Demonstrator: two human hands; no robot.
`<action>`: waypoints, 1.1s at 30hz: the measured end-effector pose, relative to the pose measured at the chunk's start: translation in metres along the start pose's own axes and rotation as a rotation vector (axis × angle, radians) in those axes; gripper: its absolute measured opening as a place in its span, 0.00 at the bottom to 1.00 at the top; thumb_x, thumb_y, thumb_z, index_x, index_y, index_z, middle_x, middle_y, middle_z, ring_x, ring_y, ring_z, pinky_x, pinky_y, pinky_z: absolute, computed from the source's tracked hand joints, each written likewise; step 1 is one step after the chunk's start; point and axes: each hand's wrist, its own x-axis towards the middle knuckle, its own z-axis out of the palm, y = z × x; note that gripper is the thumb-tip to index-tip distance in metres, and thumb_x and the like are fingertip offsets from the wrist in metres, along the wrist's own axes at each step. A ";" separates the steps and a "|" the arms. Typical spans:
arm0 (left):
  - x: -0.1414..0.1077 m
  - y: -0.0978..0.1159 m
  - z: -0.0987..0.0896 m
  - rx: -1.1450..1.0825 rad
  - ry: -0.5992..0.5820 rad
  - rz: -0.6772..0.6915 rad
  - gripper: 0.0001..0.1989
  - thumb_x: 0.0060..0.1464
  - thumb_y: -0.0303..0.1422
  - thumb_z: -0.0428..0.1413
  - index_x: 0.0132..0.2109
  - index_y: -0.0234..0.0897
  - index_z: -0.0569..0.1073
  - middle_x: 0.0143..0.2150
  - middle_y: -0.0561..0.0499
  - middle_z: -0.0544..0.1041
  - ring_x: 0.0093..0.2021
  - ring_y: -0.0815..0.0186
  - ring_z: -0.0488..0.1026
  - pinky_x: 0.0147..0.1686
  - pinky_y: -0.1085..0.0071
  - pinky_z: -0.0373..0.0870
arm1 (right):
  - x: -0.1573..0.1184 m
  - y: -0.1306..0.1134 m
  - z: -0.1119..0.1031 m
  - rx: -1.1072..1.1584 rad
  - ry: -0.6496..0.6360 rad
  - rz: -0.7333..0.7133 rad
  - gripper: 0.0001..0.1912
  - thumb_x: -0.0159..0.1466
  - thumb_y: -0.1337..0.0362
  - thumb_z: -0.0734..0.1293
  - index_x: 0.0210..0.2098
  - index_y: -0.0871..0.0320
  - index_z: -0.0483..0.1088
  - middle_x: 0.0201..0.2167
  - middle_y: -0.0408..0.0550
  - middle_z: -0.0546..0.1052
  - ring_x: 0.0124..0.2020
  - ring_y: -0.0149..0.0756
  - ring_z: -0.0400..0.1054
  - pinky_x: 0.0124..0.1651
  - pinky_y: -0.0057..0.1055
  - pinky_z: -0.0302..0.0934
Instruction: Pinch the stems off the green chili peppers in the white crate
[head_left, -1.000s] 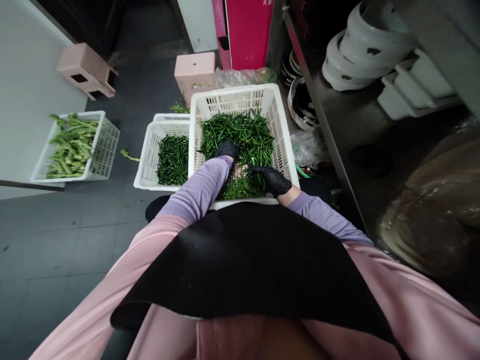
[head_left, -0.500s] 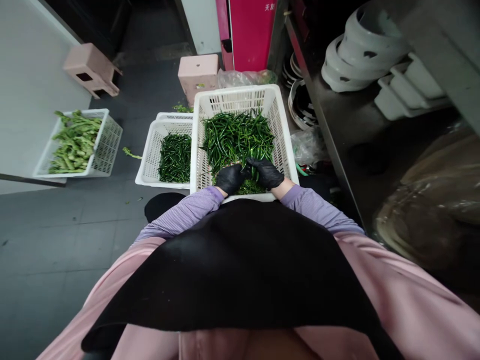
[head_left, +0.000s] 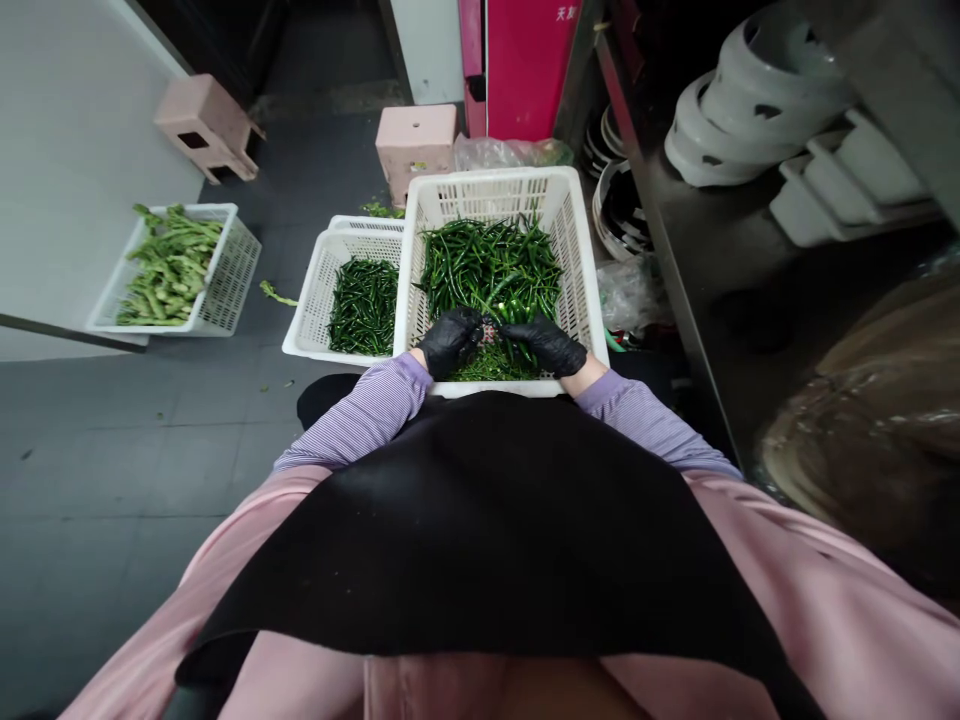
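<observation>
Grip, right hand (head_left: pixel 551 345): gloved fingers closed on several green peppers (head_left: pixel 519 312), over the near half of a white crate (head_left: pixel 495 176). Left hand (head_left: pixel 450 341): curled just beside; cannot tell if it pinches anything. Held peppers' long axes run roughly away from the body; tips not distinguishable. Both gloves partly hide the stem scraps (head_left: pixel 491 368) below. More peppers heap beyond. Crate crowded by a smaller basket (head_left: pixel 307 300), left, and a pink stool (head_left: pixel 416 145), behind.

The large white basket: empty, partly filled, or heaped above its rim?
Partly filled: green peppers lie inside the basket, its far wall bare above them.
</observation>
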 end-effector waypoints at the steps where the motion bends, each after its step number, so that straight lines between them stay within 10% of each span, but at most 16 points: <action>1: 0.000 0.001 0.000 0.020 -0.042 0.047 0.21 0.70 0.52 0.58 0.38 0.41 0.80 0.33 0.42 0.82 0.42 0.55 0.80 0.44 0.60 0.77 | -0.001 -0.001 0.000 -0.012 -0.024 -0.011 0.18 0.52 0.51 0.86 0.33 0.52 0.81 0.28 0.42 0.82 0.42 0.47 0.78 0.54 0.46 0.75; 7: 0.005 -0.001 0.002 0.054 -0.165 -0.096 0.30 0.73 0.58 0.52 0.32 0.39 0.78 0.27 0.44 0.78 0.34 0.56 0.78 0.37 0.61 0.74 | 0.003 -0.006 0.005 -0.160 -0.141 -0.061 0.16 0.50 0.58 0.85 0.32 0.56 0.80 0.28 0.40 0.79 0.38 0.39 0.73 0.51 0.40 0.70; 13: 0.007 -0.005 0.018 0.199 0.292 -0.107 0.10 0.68 0.40 0.62 0.45 0.39 0.82 0.41 0.46 0.85 0.48 0.56 0.82 0.47 0.66 0.74 | -0.010 0.004 0.015 0.036 -0.042 0.120 0.14 0.58 0.52 0.80 0.29 0.54 0.79 0.28 0.43 0.79 0.34 0.41 0.75 0.48 0.44 0.74; 20: -0.006 -0.007 0.017 -0.221 -0.016 -0.177 0.17 0.68 0.41 0.61 0.32 0.38 0.76 0.25 0.53 0.73 0.27 0.66 0.68 0.33 0.68 0.70 | 0.000 0.013 0.003 0.295 0.031 0.184 0.18 0.57 0.48 0.83 0.32 0.52 0.78 0.33 0.46 0.85 0.48 0.48 0.82 0.53 0.44 0.78; 28: 0.009 -0.006 0.019 0.620 -0.145 -0.254 0.16 0.62 0.40 0.68 0.51 0.36 0.88 0.52 0.36 0.88 0.55 0.47 0.85 0.56 0.61 0.78 | 0.003 0.020 0.025 0.047 0.259 -0.145 0.21 0.48 0.55 0.85 0.35 0.51 0.76 0.35 0.41 0.83 0.42 0.40 0.77 0.53 0.39 0.74; 33: 0.034 -0.004 0.004 0.824 -0.161 -0.176 0.28 0.64 0.45 0.69 0.65 0.36 0.83 0.64 0.31 0.83 0.65 0.44 0.82 0.61 0.61 0.77 | 0.002 0.016 0.012 0.128 0.214 -0.072 0.14 0.56 0.53 0.81 0.35 0.52 0.80 0.37 0.46 0.85 0.51 0.49 0.81 0.58 0.47 0.76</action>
